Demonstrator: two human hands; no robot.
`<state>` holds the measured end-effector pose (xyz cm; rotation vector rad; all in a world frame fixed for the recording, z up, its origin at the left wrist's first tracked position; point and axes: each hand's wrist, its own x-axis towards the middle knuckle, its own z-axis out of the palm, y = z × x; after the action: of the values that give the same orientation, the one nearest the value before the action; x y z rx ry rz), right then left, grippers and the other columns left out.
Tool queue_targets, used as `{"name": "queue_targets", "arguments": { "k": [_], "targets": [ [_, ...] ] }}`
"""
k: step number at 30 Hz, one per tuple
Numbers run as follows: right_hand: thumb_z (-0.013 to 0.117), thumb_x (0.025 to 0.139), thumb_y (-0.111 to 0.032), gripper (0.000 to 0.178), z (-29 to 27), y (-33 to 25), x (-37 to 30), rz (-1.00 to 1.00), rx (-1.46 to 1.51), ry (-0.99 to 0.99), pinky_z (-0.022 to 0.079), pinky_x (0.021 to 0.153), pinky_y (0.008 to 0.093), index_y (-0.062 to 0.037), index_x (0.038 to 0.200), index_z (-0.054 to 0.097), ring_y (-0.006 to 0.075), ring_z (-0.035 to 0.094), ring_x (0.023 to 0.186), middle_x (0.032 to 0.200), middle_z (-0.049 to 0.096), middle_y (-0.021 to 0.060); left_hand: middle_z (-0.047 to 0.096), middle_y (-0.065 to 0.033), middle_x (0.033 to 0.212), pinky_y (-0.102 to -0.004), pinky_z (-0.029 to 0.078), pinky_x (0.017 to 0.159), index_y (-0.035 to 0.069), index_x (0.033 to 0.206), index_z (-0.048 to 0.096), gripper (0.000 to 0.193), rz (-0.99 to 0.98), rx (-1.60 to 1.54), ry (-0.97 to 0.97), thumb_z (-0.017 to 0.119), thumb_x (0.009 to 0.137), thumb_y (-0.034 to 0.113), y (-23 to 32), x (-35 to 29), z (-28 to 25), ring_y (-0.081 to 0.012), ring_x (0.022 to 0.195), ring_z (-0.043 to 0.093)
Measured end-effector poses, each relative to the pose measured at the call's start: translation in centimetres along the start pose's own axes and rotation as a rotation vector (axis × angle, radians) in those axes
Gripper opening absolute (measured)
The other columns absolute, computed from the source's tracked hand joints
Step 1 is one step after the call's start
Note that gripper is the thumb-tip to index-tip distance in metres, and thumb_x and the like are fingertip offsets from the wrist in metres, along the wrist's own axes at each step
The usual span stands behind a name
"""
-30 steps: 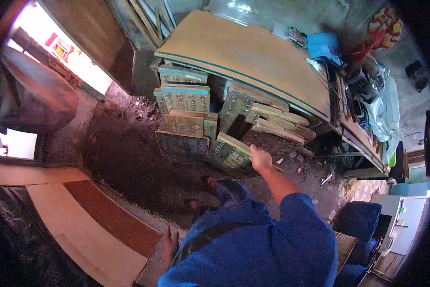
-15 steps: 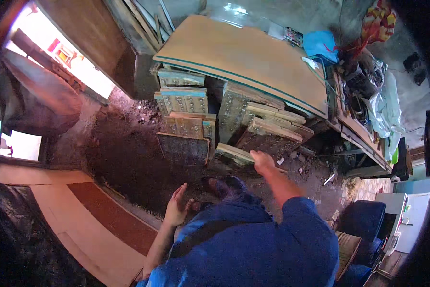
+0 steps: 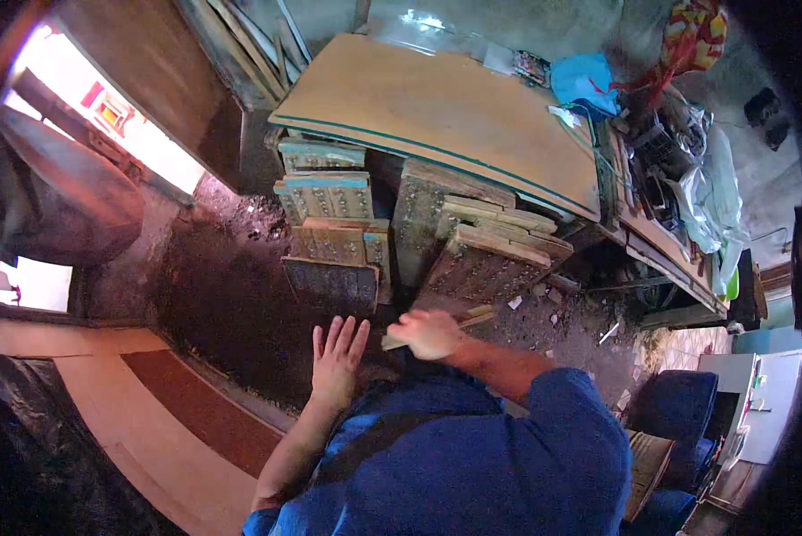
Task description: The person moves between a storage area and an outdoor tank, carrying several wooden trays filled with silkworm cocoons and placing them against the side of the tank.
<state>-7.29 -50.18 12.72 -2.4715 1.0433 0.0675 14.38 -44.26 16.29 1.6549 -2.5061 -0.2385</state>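
My right hand [image 3: 426, 334] is closed over the top edge of a wooden board [image 3: 479, 315], drawn close in front of my body; its ends show on both sides of my fist and the rest is hidden. Just left of it, my left hand [image 3: 335, 353] is open, fingers spread and holding nothing. Ahead of both hands stand several wooden panels studded with rows of small bumps. One stack [image 3: 331, 195] is at the left, with a dark panel [image 3: 334, 284] in front; another stack [image 3: 486, 259] leans at the right.
A large brown tabletop [image 3: 437, 112] with a green edge overhangs the panels. To the right is a cluttered wooden bench [image 3: 660, 246] with plastic bags. A blue chair [image 3: 678, 406] stands at lower right, a pale and brown board surface [image 3: 187, 406] at lower left. Debris litters the dirt floor [image 3: 553, 317].
My right hand has pulled the board left and toward my body, away from the right stack. My left hand has come a little nearer to it with its fingers spreading.
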Motion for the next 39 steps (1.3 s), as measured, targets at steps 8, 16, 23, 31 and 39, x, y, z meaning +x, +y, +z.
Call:
{"name": "queue_targets", "arguments": {
  "k": [8, 16, 23, 31, 39],
  "targets": [
    [0.072, 0.078, -0.038, 0.043, -3.4, 0.5, 0.5, -0.098, 0.545, 0.166, 0.051, 0.075, 0.0407, -0.0070, 0.105, 0.059, 0.0322, 0.063, 0.086, 0.094, 0.064, 0.0134, 0.060, -0.0098, 0.089, -0.0424, 0.050, 0.073, 0.012, 0.098, 0.057, 0.018, -0.147, -0.055, -0.230, 0.052, 0.081, 0.014, -2.3, -1.7, 1.6, -0.0306, 0.087, 0.061],
    [0.069, 0.078, -0.028, 0.066, 5.9, 19.4, -2.2, 0.907, 0.115, 0.594, 0.032, 0.106, 0.0459, -0.0023, 0.132, 0.040, 0.0401, 0.032, 0.131, 0.136, 0.039, 0.0199, 0.059, -0.0092, 0.083, -0.0431, 0.049, 0.069, 0.012, 0.092, 0.059, 0.013, -0.305, -0.003, -0.207, 0.052, 0.085, 0.020, -4.5, -5.7, 1.5, -0.0300, 0.081, 0.062],
    [0.073, 0.075, -0.024, 0.074, 6.7, 21.8, -3.6, 1.053, 0.081, 0.388, 0.023, 0.110, 0.0493, -0.0103, 0.137, 0.034, 0.0365, 0.020, 0.139, 0.148, 0.027, 0.0157, 0.060, -0.0124, 0.083, -0.0448, 0.049, 0.065, 0.010, 0.089, 0.059, 0.013, -0.387, -0.021, -0.141, 0.059, 0.077, 0.015, -5.1, -8.5, 0.2, -0.0339, 0.078, 0.061],
    [0.076, 0.068, -0.017, 0.068, 5.7, 23.1, -4.3, 0.921, -0.001, 0.113, 0.040, 0.096, 0.0540, -0.0156, 0.125, 0.039, 0.0390, 0.047, 0.119, 0.124, 0.051, 0.0163, 0.061, -0.0112, 0.080, -0.0440, 0.049, 0.066, 0.010, 0.087, 0.061, 0.010, -0.409, -0.195, -0.146, 0.060, 0.080, 0.016, -3.5, -8.9, 0.1, -0.0332, 0.076, 0.062],
    [0.065, 0.064, -0.015, 0.044, 3.3, 16.5, -2.2, 0.456, -0.049, -0.050, 0.051, 0.077, 0.0479, -0.0078, 0.106, 0.053, 0.0385, 0.062, 0.091, 0.096, 0.063, 0.0177, 0.062, -0.0094, 0.086, -0.0413, 0.050, 0.073, 0.012, 0.098, 0.062, 0.022, -0.282, -0.172, -0.199, 0.059, 0.079, 0.023, -2.6, -7.3, 1.5, -0.0300, 0.083, 0.063]
  ]
}}
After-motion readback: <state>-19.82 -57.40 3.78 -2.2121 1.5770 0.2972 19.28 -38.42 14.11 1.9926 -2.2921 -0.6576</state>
